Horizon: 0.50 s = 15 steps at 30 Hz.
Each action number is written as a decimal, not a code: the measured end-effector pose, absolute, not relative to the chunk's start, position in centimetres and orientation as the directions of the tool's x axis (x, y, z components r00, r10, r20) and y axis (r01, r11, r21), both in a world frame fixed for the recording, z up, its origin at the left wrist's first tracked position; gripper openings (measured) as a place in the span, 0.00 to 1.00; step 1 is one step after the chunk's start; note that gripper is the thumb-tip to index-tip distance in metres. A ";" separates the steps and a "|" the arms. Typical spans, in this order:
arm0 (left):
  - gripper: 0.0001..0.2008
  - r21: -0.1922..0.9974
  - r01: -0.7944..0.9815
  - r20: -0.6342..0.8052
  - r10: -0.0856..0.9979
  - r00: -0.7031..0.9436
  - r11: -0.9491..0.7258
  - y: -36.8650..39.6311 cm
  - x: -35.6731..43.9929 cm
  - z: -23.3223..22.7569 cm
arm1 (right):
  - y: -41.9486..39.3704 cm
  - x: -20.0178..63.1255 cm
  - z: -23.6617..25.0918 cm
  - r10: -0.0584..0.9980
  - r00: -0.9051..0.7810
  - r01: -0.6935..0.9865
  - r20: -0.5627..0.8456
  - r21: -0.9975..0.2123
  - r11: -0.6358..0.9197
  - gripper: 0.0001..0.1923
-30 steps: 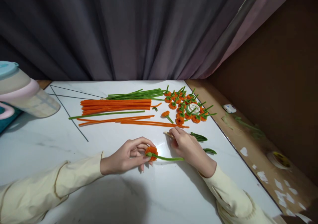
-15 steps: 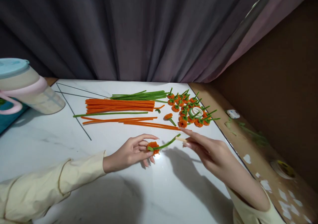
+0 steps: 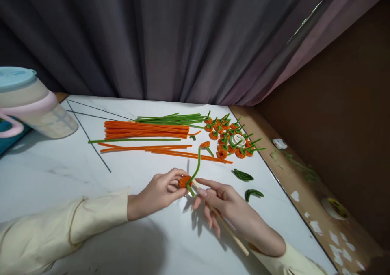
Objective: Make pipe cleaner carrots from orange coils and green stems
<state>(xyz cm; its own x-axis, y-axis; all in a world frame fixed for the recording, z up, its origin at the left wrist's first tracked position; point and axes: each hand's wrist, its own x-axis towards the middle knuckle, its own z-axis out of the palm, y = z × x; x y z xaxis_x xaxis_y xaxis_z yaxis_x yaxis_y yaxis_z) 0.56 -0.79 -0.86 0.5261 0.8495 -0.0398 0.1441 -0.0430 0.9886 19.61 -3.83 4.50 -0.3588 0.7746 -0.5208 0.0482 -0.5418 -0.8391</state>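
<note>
My left hand (image 3: 160, 191) pinches a small orange coiled pipe-cleaner flower (image 3: 184, 181) just above the white marble table (image 3: 61, 173). Its green stem (image 3: 197, 165) curves upward from the coil. My right hand (image 3: 225, 208) holds a thin wooden stick (image 3: 227, 226) whose tip touches the flower; the fingers are spread under it. Two folded green pipe-cleaner leaves (image 3: 243, 175) (image 3: 253, 193) lie just right of my hands.
Straight orange pipe cleaners (image 3: 146, 129) and green pipe cleaners (image 3: 170, 118) lie in bundles mid-table. A pile of finished orange flowers (image 3: 228, 137) surrounds a white tape roll (image 3: 238, 140). A lidded plastic jug (image 3: 27, 104) stands far left. A brown ledge (image 3: 304, 185) runs along the right edge.
My right hand has come back toward me and brought the stick's tip against the flower. The green stem has swung from pointing right to standing upward. My left hand stayed in place.
</note>
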 end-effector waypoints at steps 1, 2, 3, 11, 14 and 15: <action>0.11 0.985 0.155 -0.022 0.847 0.530 -0.071 -0.9 0.5 -0.8 | -3.9 19.4 4.2 0.766 -0.376 0.037 -0.521 -0.835 -0.549 0.30; 0.11 0.983 0.158 -0.005 0.844 0.536 -0.094 -0.9 0.5 -0.8 | -3.9 19.2 4.0 0.762 -0.390 0.044 -0.517 -0.837 -0.546 0.27; 0.11 0.982 0.156 0.007 0.841 0.541 -0.109 -1.0 0.5 -0.8 | -4.0 19.1 3.8 0.762 -0.396 0.068 -0.513 -0.844 -0.533 0.26; 0.15 0.975 0.050 -0.207 0.795 0.571 0.218 -0.4 0.8 0.1 | -3.4 21.7 4.9 0.895 -0.438 0.793 -0.080 -0.503 0.343 0.12; 0.16 0.965 0.034 -0.227 0.760 0.609 0.260 -0.2 0.6 0.3 | -2.6 22.4 6.3 0.782 -0.624 0.773 -0.016 -0.162 0.613 0.12; 0.16 0.964 0.024 -0.222 0.750 0.623 0.265 -0.2 0.6 0.2 | -2.3 22.4 6.9 0.735 -0.678 0.733 -0.016 -0.093 0.674 0.13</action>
